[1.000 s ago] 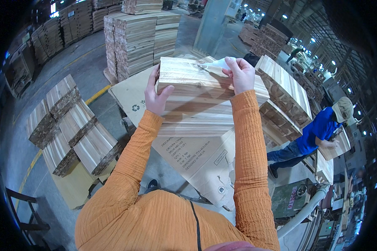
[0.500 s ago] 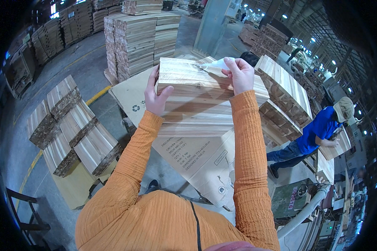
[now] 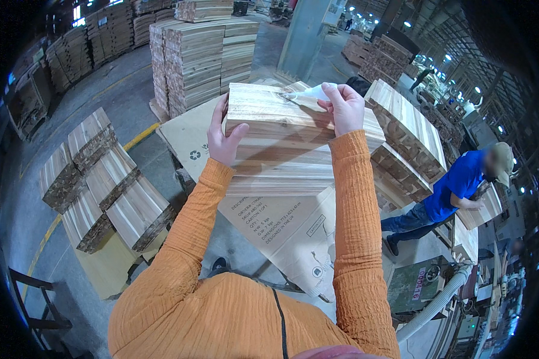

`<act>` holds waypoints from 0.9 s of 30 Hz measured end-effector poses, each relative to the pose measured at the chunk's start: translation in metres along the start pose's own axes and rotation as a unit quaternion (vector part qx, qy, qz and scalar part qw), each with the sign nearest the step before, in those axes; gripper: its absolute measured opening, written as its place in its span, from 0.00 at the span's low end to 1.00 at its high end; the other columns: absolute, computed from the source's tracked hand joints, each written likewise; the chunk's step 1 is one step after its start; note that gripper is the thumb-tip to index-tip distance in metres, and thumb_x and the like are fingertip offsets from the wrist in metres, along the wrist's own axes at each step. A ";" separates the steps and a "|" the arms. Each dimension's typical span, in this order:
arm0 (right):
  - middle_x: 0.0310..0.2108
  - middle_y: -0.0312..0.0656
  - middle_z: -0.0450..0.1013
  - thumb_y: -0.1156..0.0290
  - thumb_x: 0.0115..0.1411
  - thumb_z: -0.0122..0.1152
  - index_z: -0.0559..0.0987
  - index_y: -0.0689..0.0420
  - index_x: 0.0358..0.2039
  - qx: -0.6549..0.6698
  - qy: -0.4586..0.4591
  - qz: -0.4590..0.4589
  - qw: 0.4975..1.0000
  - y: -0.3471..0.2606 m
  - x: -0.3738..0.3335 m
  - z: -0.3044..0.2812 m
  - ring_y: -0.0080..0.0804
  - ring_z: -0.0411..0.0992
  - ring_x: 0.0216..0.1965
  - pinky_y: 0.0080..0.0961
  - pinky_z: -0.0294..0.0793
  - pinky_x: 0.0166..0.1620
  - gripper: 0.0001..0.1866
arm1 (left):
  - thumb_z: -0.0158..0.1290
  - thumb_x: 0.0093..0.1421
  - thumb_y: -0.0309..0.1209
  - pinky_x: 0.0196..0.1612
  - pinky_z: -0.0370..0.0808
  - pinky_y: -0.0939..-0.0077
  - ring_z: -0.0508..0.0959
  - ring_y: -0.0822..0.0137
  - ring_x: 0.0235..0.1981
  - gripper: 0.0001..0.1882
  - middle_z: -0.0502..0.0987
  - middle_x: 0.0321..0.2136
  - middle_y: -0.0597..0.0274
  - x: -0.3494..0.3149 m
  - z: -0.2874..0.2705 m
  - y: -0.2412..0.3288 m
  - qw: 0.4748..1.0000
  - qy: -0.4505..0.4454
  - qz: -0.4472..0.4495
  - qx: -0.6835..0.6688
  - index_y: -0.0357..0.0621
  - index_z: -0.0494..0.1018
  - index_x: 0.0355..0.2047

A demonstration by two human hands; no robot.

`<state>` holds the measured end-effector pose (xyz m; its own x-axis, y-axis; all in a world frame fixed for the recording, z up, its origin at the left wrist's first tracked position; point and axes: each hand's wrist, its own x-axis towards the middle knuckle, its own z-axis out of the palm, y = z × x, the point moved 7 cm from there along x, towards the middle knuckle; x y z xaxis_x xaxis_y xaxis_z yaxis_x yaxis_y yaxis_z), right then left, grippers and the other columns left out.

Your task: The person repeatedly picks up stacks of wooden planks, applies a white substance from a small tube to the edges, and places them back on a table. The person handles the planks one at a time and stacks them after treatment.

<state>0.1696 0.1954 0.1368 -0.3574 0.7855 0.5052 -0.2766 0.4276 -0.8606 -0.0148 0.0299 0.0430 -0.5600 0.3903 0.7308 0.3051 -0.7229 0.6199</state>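
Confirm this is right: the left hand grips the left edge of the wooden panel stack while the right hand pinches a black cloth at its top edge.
Not quite. In the head view the right hand pinches a white cloth, not a black one. The rest holds: the left hand grips the left edge of the wooden panel stack.

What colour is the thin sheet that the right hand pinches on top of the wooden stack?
White or clear; the thin sheet shows best in the head view.
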 end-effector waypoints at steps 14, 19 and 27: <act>0.20 0.35 0.70 0.69 0.51 0.63 0.74 0.62 0.21 0.025 0.006 -0.011 1.000 0.001 0.002 -0.003 0.17 0.68 0.20 0.14 0.73 0.26 0.10 | 0.55 0.48 0.33 0.52 0.65 0.73 0.65 0.63 0.52 0.37 0.65 0.50 0.50 0.001 0.000 -0.005 1.000 -0.003 -0.007 -0.014 0.33 0.55 0.56; 0.20 0.35 0.70 0.69 0.51 0.62 0.74 0.62 0.21 0.023 0.008 -0.009 1.000 0.000 0.002 -0.002 0.17 0.68 0.20 0.14 0.73 0.26 0.10 | 0.54 0.48 0.32 0.51 0.66 0.74 0.65 0.64 0.52 0.36 0.65 0.50 0.51 0.001 -0.001 -0.007 1.000 -0.006 0.004 -0.007 0.33 0.55 0.56; 0.20 0.35 0.69 0.70 0.52 0.62 0.73 0.62 0.21 0.030 0.017 -0.005 0.999 0.000 0.002 -0.005 0.16 0.67 0.19 0.14 0.73 0.25 0.10 | 0.54 0.48 0.33 0.54 0.62 0.72 0.66 0.63 0.52 0.36 0.66 0.49 0.51 0.000 0.003 -0.003 0.999 0.001 -0.029 -0.036 0.32 0.56 0.56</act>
<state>0.1735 0.1993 0.1369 -0.3235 0.7965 0.5108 -0.3334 0.4092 -0.8493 -0.0136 0.0339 0.0413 -0.5764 0.4317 0.6939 0.2158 -0.7386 0.6387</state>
